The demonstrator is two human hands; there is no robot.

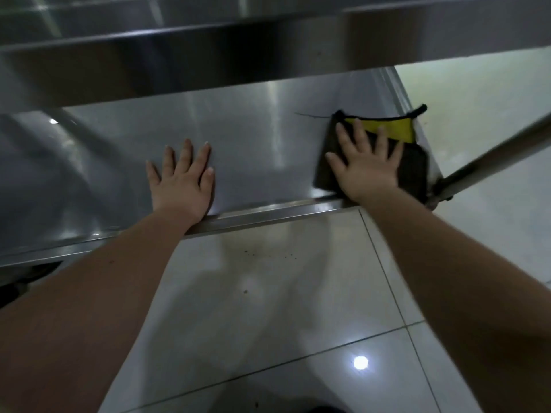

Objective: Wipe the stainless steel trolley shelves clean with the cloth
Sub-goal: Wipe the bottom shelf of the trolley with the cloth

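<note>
Now, shelf (253,138): the lower steel level of the trolley, bare and shiny across its middle, with a raised rim (268,211) along its near edge.
Cloth (414,165): lies flat on the shelf at its right end, close to the near right corner; it is dark, with a yellow patch at its far side and a black edge, and its far right tip sticks out past the shelf's right edge.
Right hand (365,165): palm down on the cloth, fingers straight and spread, pressing it to the steel without gripping it.
Left hand (182,180): palm down on bare steel left of the cloth and well apart from it, fingers straight and close together, holding nothing; its wrist crosses the rim.
Upper shelf (208,55): hangs over the far part of the lower one.
Post (492,162): a steel tube meeting the near right corner, just beside the cloth.
Floor (268,293): pale glossy tiles with a few dark specks, near the rim.
</note>
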